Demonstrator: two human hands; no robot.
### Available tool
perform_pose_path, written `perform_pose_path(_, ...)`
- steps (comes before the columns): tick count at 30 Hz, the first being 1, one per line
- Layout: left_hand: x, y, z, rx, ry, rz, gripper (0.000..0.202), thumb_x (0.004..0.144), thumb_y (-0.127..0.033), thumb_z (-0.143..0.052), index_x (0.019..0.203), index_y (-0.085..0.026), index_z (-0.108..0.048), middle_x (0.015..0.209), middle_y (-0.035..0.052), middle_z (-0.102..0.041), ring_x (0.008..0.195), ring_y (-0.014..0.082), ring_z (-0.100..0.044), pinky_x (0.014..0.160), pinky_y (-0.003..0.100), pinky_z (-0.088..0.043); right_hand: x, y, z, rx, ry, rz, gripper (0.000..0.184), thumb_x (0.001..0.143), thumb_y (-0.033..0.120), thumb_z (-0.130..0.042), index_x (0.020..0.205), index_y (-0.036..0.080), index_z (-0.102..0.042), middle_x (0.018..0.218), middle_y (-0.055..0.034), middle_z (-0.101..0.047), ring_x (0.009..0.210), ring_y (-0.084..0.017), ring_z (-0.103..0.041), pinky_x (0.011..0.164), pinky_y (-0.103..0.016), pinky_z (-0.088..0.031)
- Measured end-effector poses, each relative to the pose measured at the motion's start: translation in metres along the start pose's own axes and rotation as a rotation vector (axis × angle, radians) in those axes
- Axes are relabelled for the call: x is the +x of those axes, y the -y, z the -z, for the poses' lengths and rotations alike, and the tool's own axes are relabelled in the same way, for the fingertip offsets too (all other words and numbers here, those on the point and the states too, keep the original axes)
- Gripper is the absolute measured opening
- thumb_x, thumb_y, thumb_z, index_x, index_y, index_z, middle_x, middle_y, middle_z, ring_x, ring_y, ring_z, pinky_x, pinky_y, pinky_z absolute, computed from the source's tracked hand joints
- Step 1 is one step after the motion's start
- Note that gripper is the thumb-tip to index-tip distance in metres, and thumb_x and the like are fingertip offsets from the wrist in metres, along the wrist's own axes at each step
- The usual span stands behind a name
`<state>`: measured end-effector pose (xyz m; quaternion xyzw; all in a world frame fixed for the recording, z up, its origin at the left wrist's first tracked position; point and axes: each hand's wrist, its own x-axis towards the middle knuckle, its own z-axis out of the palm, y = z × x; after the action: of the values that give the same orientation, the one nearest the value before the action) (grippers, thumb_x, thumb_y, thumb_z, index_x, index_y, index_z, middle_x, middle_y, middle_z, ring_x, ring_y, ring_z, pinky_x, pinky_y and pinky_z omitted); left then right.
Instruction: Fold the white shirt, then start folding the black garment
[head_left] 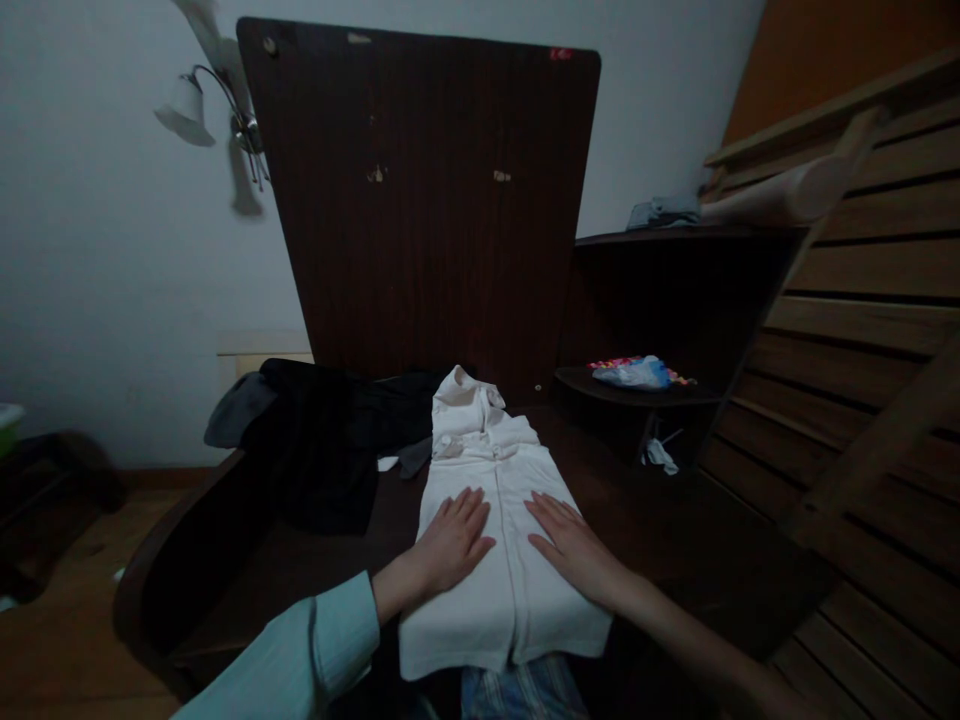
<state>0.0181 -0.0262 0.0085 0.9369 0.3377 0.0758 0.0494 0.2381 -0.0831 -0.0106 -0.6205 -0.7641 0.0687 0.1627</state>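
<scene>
One blue checked cloth [521,692] peeks out below one white garment [480,625] on dark wood [394,512]. One left hand [454,540] and one right hand [574,545] lie flat on the garment, thumbs out, gripping nothing.

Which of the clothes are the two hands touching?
The white garment, lying under the left hand and right hand; the black clothes left of it are untouched.

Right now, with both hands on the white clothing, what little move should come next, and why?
Maybe slide the left hand and right hand up the white clothing to its bunched folds and smooth them: the part under the palms looks fairly flat, while the far end looks rumpled.
</scene>
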Motion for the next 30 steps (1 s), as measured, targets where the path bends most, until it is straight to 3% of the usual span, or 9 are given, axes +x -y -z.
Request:
perform_pose_path(7, 0.003, 0.006, -0.003, -0.031, 0.076, 0.13, 0.059, 0.084, -0.054, -0.031, 0.134, -0.022, -0.029, 0.144, 0.0095, -0.02, 0.132, 0.0315, -0.01, 0.101, 0.055, -0.014, -0.004, -0.002, -0.002, -0.047, 0.057, -0.05, 0.054, 0.086, 0.05, -0.029, 0.13, 0.021, -0.039, 0.141, -0.0044, -0.029, 0.131, -0.021, -0.02, 0.107, -0.041, -0.016)
perform_pose_path(16, 0.034, 0.025, -0.001, 0.014, 0.055, 0.15, 0.061, 0.084, -0.056, -0.027, 0.134, -0.021, -0.029, 0.144, 0.01, -0.021, 0.131, 0.0312, -0.013, 0.101, 0.054, -0.015, 0.032, -0.015, -0.003, -0.073, 0.082, -0.053, 0.055, 0.087, 0.049, -0.025, 0.133, 0.021, -0.034, 0.143, -0.0037, -0.024, 0.132, -0.021, -0.015, 0.106, -0.043, -0.012)
perform_pose_path(23, 0.06, 0.045, 0.003, 0.097, -0.003, 0.156, 0.057, 0.084, -0.052, -0.032, 0.131, -0.02, -0.036, 0.14, 0.0094, -0.031, 0.128, 0.0295, -0.025, 0.101, 0.047, -0.02, 0.072, -0.031, -0.002, -0.086, 0.109, -0.014, 0.055, 0.087, 0.048, -0.024, 0.134, 0.019, -0.032, 0.143, -0.0042, -0.022, 0.132, -0.021, -0.015, 0.107, -0.04, -0.012)
perform_pose_path(30, 0.063, 0.05, -0.001, 0.117, -0.024, 0.15, 0.057, 0.085, -0.053, -0.028, 0.131, -0.021, -0.036, 0.14, 0.0086, -0.032, 0.127, 0.0279, -0.027, 0.102, 0.046, -0.02, 0.08, -0.038, -0.008, -0.101, 0.081, 0.005, 0.056, 0.087, 0.049, -0.022, 0.134, 0.02, -0.033, 0.143, -0.0041, -0.024, 0.132, -0.021, -0.015, 0.106, -0.041, -0.012)
